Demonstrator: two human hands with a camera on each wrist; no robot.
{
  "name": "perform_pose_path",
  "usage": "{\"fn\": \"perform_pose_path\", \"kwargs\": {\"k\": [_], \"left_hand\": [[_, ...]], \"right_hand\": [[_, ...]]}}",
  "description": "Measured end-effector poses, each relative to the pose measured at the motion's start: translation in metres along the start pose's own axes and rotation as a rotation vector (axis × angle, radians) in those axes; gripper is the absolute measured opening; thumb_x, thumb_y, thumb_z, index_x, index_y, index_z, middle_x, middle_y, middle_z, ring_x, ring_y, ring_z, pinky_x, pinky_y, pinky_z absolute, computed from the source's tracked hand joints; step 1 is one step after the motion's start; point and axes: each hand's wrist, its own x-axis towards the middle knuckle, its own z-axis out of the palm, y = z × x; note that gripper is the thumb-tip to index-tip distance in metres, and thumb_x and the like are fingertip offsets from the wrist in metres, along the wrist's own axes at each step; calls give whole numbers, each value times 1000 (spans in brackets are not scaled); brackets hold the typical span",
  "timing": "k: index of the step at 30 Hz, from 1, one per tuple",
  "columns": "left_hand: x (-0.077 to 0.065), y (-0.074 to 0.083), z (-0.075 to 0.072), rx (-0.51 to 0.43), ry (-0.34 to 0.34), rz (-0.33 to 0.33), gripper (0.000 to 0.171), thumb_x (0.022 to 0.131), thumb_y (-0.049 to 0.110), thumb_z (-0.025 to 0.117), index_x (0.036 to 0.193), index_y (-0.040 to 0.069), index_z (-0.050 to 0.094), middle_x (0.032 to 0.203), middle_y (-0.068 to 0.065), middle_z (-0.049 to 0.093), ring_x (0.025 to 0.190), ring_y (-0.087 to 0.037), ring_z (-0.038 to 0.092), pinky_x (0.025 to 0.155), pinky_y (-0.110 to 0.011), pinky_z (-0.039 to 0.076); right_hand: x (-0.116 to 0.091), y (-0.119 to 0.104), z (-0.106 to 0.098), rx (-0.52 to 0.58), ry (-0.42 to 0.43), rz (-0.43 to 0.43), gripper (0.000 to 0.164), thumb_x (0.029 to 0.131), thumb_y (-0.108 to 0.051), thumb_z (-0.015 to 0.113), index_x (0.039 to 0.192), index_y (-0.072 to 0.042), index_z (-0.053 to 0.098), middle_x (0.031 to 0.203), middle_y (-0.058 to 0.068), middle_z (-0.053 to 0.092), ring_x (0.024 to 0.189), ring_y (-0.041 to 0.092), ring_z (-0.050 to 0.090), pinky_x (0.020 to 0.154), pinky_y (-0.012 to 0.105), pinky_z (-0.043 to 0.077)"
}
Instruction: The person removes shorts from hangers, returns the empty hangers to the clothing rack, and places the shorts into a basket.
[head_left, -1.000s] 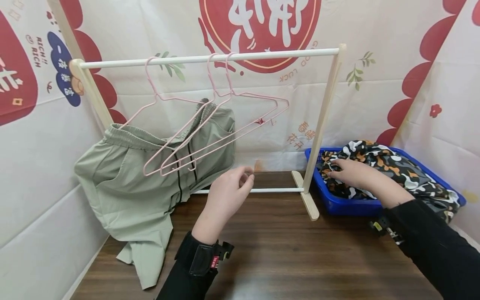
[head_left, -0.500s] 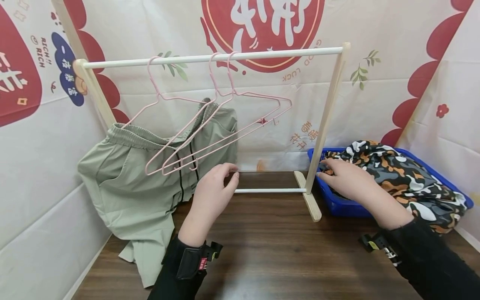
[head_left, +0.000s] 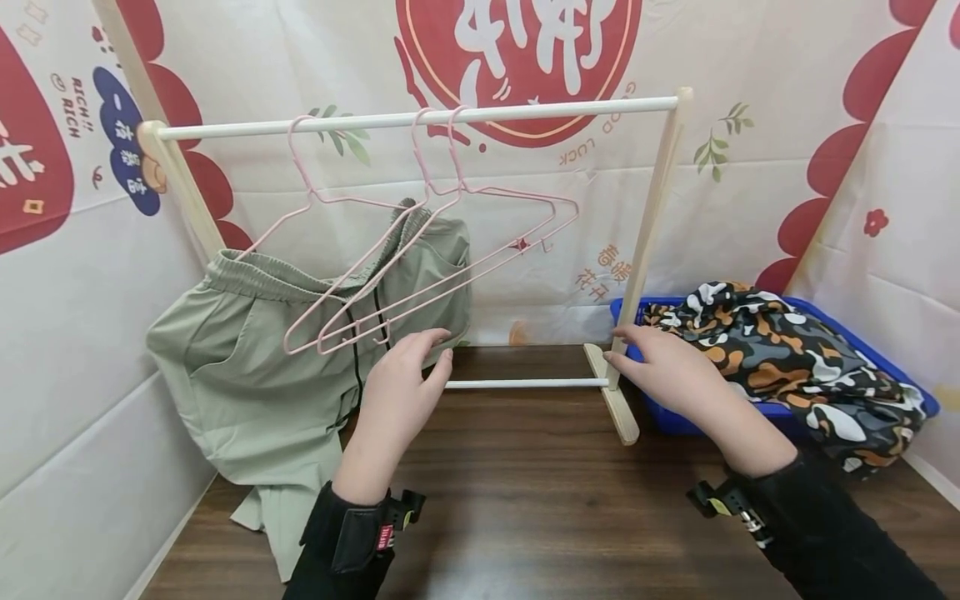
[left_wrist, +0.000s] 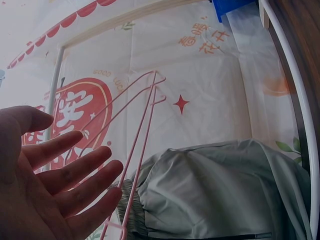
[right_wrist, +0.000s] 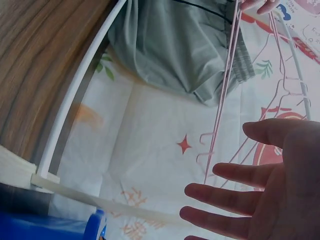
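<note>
My left hand [head_left: 397, 387] is raised in front of the light green trousers [head_left: 262, 392], just below the lower bars of two bare pink hangers [head_left: 450, 287]. Its fingers spread loosely in the left wrist view, holding nothing. My right hand [head_left: 667, 375] hovers by the rack's right post, covering the post's lower part in the head view; its relaxed fingers [right_wrist: 225, 200] hold nothing. The trousers hang by their elastic waistband from a third pink hanger [head_left: 300, 167] at the left, one leg reaching the tabletop. All the hangers hook over the rack's white top rail [head_left: 570, 110].
A blue basket [head_left: 918, 400] stands right of the rack, with a camouflage-patterned garment [head_left: 795, 358] heaped in it and spilling over the front edge. The rack's wooden foot [head_left: 618, 412] and white lower rail [head_left: 525, 384] sit low over the brown table [head_left: 540, 500]. Printed cloth walls surround it.
My right hand has left the garment in the basket and moved left to the rack's post. The garment's near end now droops further over the basket's front. My left hand has shifted left.
</note>
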Motion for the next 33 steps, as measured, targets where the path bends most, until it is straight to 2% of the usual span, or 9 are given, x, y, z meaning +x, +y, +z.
{"fn": "perform_pose_path", "kwargs": {"k": [10,17,20,24,33], "left_hand": [[-4,-6,-7,25,19,-12,32,99,28,54,126,15,64,122,-3,64,108,-22,62,86,-44,49],[-7,-11,-14,37,28,-1,34,99,28,54,130,15,61,126,-2,63,117,-24,58,92,-46,46],[-8,-14,-17,40,40,6,36,99,28,54,132,16,60,129,-3,61,120,-25,56,94,-48,45],[-9,-18,-20,39,83,50,37,98,26,55,134,14,59,128,-6,61,118,-27,57,94,-48,45],[-11,-25,-30,42,241,174,37,95,18,59,132,12,60,126,-8,62,115,-28,58,91,-48,47]], "right_hand": [[-1,-13,7,27,9,-23,62,100,-48,48,139,1,50,137,25,51,125,43,47,98,60,37],[-2,-24,13,57,29,-39,72,98,-60,42,141,-2,48,137,23,51,124,43,48,96,60,38],[-3,-28,15,78,36,-51,72,98,-59,43,142,-2,48,137,22,51,126,42,46,98,59,38],[-5,-32,17,92,56,-59,72,98,-59,43,142,-2,47,139,22,50,129,43,43,100,60,35],[-7,-36,27,114,91,-78,71,98,-58,43,145,-5,44,144,19,46,134,41,36,104,60,29]]}}
